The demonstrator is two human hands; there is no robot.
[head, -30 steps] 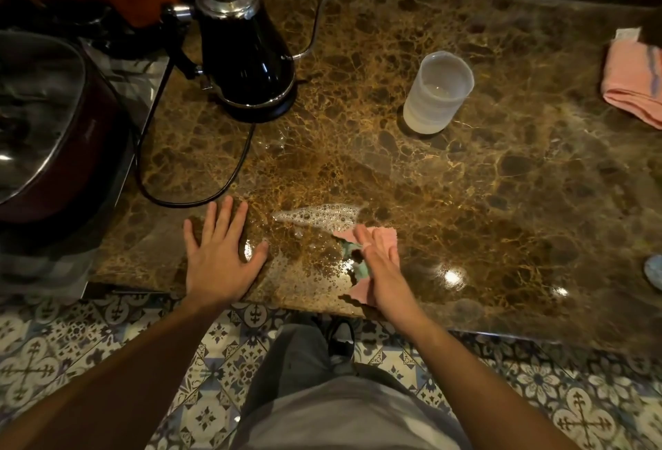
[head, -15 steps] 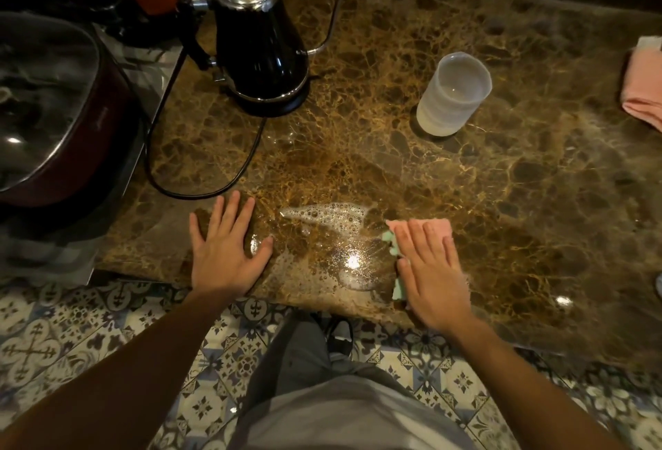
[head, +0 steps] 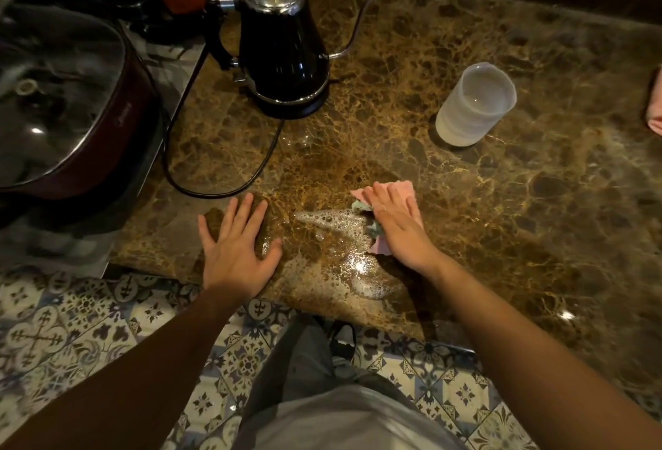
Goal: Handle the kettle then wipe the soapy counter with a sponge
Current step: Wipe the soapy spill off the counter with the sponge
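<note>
Your black kettle [head: 283, 45] stands upright at the counter's [head: 501, 199] back; your pink-green sponge [head: 401, 188] lies flat beside the suds [head: 333, 220], possibly touching.

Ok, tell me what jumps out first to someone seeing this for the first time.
The right hand pressing a pink sponge flat at the edge of a foamy soap patch, near the front of the brown marble counter. The left hand lies flat beside it. Behind stands a black gooseneck kettle, with a translucent cup to its right.
</note>
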